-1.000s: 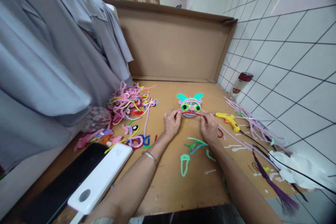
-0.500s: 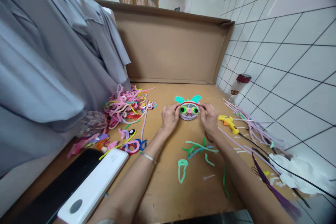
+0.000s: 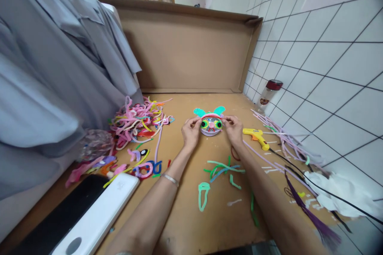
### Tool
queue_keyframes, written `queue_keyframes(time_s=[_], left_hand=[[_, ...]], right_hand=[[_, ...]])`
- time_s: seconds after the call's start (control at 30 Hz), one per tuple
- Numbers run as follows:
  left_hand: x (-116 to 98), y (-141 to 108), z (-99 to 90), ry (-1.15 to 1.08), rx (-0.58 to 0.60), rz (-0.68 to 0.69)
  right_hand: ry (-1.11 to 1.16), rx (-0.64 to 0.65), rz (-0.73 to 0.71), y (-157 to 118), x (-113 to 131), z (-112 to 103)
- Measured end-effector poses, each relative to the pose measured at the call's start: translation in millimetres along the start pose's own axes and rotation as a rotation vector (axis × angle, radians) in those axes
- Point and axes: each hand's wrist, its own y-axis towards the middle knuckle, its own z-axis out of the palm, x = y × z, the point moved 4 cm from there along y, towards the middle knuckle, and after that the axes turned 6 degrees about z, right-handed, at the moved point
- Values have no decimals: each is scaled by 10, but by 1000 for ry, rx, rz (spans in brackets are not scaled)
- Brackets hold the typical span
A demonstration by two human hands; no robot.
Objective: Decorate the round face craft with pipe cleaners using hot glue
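Note:
A round animal-face craft with teal ears, green-and-yellow eyes with black centres and a pink nose stands between my hands at the middle of the table. A red pipe cleaner curves along its top below the ears. My left hand pinches at the left end of this strip, beside the left eye. On the other side, my right hand has thumb and finger closed at the right end. The fingertips hide both ends. Nearer me lie loose green pipe cleaners and a bent light-green loop.
Mixed pipe cleaners are heaped at the left, near a grey cloth. A white power bank lies front left. Right are a yellow glue gun with black cord, lilac pipe cleaners, a jar and a purple tassel.
The whole view has shifted slightly, so things appear a little further left. Both hands stay at the sides of the craft, and the red strip now sits closer along its top edge.

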Motion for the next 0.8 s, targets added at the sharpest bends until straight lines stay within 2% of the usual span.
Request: queue_keyframes(time_s=[0.13,0.3,0.6,0.8], left_hand=[[80,-54,48,-134,-38,-87],[130,-91,87,-264,-56,-198],[104,-213,47,-218,-112,-187],[118,-289,5,-239,-158,-273]], right_hand=[[189,33,176,3,-151,68],[299,60,327,-10,-255,134],[278,31,372,-118,-187,90],[287,26,395,-179,-148,68]])
